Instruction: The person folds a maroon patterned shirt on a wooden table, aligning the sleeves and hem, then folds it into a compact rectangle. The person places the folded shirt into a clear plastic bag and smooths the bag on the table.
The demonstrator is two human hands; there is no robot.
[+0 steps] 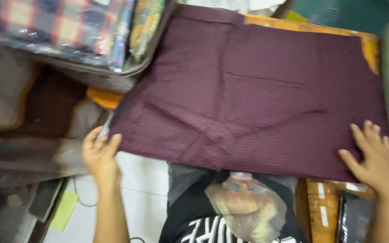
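a large maroon textured cloth (pixel 253 90) lies spread nearly flat across the orange wooden table (pixel 369 45), a few creases left. right hand (pixel 374 157) presses open-fingered at its near right corner; left hand (pixel 101 153) pinches the near left corner.

Cloth (pixel 253 90) lies on table (pixel 325 30), bag (pixel 68 31) left.

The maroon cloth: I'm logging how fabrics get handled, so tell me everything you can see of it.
The maroon cloth is a dark wine-coloured rectangle, apparently woven with a fine textured pattern. It lies spread nearly flat over an orange-edged board, with shallow creases and one straight fold line across the middle. Its near edge overhangs. The left hand grips the near left corner; the right hand presses flat on the near right corner.
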